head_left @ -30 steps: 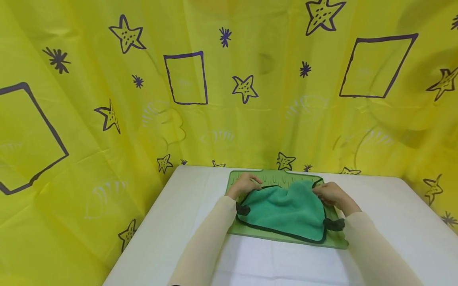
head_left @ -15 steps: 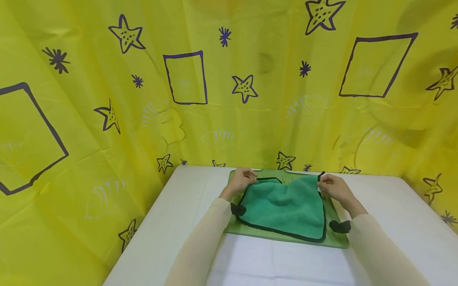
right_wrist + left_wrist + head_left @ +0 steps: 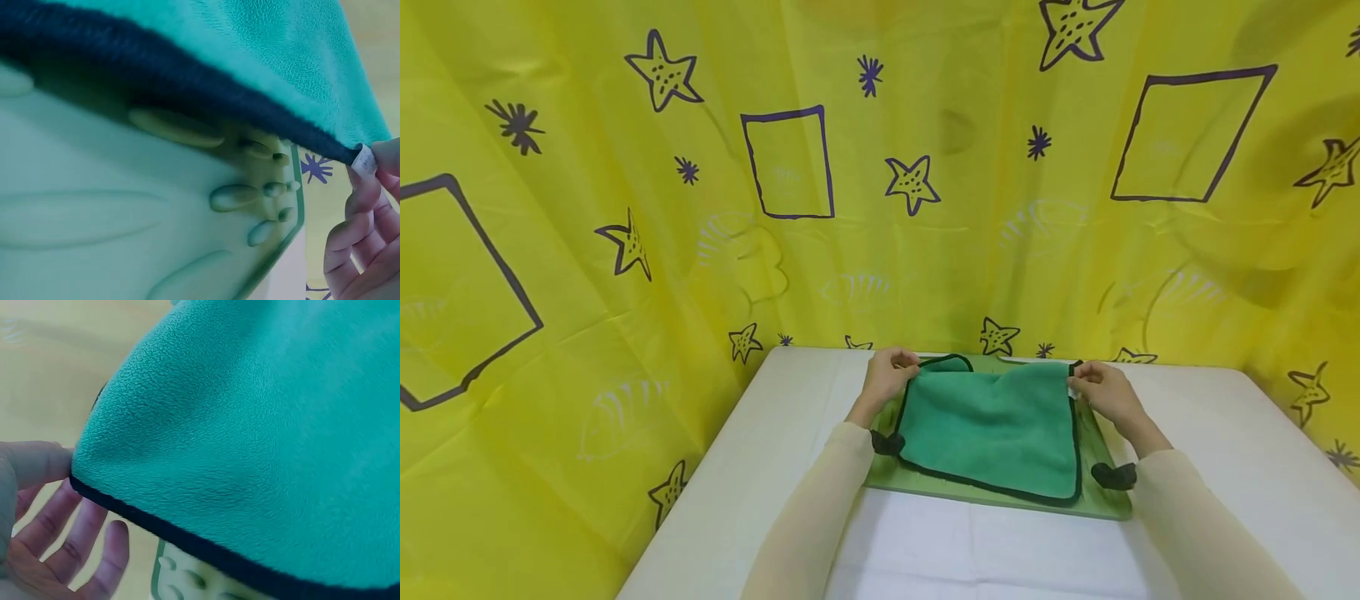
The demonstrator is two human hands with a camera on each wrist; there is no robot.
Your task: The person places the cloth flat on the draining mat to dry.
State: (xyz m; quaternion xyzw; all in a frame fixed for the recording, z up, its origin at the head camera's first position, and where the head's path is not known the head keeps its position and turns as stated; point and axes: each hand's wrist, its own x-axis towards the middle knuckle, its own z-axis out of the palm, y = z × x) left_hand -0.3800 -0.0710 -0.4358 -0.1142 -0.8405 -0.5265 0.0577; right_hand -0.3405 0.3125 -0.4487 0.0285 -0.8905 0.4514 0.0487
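teal cloth [image 3: 992, 425] edged in black, pale green mat [image 3: 1105, 500], yellow curtain [image 3: 625, 208] with purple stars.

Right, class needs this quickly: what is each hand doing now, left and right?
Left hand: pinches the far left corner of the green cloth.
Right hand: pinches its far right corner.

Bright, even light fills the head view, with only soft shadows and mild bending at the edges. Both wrist views are soft and out of focus close up, the right one dim underneath.
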